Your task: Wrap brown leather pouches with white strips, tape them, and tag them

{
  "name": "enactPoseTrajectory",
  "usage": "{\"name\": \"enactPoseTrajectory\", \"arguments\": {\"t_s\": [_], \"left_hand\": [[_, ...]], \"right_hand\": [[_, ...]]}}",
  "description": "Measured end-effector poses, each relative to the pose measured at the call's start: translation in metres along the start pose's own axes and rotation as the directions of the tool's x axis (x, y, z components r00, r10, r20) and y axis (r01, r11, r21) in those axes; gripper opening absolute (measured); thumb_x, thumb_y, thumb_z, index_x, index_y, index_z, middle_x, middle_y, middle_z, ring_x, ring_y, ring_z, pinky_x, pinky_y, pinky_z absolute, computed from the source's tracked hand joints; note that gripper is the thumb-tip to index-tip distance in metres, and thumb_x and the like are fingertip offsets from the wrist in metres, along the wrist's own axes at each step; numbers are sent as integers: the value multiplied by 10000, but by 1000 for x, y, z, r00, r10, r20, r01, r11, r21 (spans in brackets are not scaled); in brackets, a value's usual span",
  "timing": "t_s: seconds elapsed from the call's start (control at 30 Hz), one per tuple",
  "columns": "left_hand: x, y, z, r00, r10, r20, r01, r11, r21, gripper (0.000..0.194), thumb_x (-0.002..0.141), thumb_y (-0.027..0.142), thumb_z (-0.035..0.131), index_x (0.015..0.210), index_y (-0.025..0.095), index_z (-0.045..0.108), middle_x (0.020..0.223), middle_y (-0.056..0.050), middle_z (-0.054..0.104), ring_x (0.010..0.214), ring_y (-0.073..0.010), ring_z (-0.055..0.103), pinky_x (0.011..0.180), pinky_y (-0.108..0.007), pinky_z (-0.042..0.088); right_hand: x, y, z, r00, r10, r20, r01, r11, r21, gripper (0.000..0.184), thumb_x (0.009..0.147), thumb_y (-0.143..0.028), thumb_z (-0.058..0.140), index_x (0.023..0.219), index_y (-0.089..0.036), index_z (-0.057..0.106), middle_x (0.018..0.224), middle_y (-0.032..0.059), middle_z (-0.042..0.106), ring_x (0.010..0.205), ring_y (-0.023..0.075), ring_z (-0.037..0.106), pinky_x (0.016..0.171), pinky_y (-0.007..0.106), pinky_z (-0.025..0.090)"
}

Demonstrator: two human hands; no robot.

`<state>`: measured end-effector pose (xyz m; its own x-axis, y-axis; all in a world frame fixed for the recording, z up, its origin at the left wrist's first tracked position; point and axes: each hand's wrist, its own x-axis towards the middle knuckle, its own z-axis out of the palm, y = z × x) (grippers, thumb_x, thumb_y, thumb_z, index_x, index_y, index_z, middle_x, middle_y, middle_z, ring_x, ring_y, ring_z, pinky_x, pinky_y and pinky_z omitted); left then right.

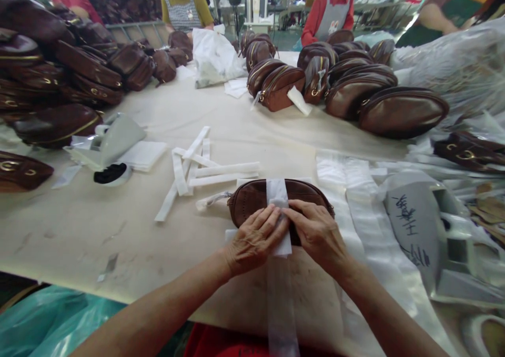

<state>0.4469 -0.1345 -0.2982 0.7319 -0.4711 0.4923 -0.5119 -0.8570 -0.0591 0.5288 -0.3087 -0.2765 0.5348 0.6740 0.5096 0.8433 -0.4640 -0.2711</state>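
A small dark brown leather bag point(252, 201) with rounded ends lies in front of me on the table. Across its middle runs a white strip point(277, 188), its upper end over the bag's top edge. My left hand point(256, 236) rests flat on the strip and the bag's front, fingers stretched out together. From the other side, my right hand point(315, 230) bends its fingers at the strip's right edge, fingertips close to those of my left hand. A long translucent strip point(282, 304) hangs from below the bag over the table's front edge. A wrapped tab point(213, 201) sticks out at the bag's left end.
Loose white strips point(189, 172) lie left of the bag. A grey tape dispenser point(114, 138) stands farther left, another grey dispenser point(418, 230) at right near flat plastic sleeves point(366, 225). Brown bags point(402, 112) are heaped at both sides. Several people stand beyond the table.
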Motion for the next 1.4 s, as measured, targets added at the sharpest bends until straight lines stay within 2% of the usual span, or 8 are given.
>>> {"name": "enactPoseTrajectory", "arguments": {"t_s": [0.2,0.4,0.67,0.83,1.13,1.4], "left_hand": [[-1,0,2,998,8,-56,-11,999,-50,266,890,114,359,1103,68,512,1233,-221,540,1325,-307,324,994,-443,432],[-4,1,4,998,-18,-60,13,997,-80,265,867,98,431,1118,102,515,1262,-215,505,1317,-319,334,1007,-449,421],[-5,4,7,993,-48,-109,39,996,-83,242,863,113,487,1098,120,546,1313,-176,469,1335,-313,301,1017,-445,419],[-5,3,4,996,-22,-84,14,995,-94,230,880,118,446,1084,125,552,1278,-161,505,1307,-300,354,1004,-450,434],[-10,4,11,993,-27,-112,18,996,-86,243,857,135,510,1096,141,556,1256,-142,493,1284,-290,381,1007,-443,436],[-8,2,5,991,21,-130,-32,995,-90,238,870,119,462,1089,124,556,1119,-125,577,1179,-266,495,968,-438,476]], "right_hand": [[-1,5,3,997,-72,-14,72,997,5,297,901,-106,398,1034,-162,658,1002,90,668,896,190,600,750,320,465],[2,1,6,999,-8,-51,8,1000,9,257,898,-116,411,950,-173,655,940,79,637,835,181,574,721,309,450],[1,0,5,996,-77,-42,82,990,118,215,900,-106,420,939,-163,624,914,77,627,849,191,556,755,329,458],[0,-2,4,996,-94,-4,93,978,187,211,897,-92,417,955,-142,614,916,96,614,855,197,543,763,339,473],[-1,-5,-2,991,-122,60,98,946,309,229,889,-63,384,934,-146,592,895,97,593,846,185,527,741,332,481],[-5,-3,2,988,-120,96,84,946,314,194,871,-43,405,897,-129,577,865,103,577,816,192,516,732,340,476]]}}
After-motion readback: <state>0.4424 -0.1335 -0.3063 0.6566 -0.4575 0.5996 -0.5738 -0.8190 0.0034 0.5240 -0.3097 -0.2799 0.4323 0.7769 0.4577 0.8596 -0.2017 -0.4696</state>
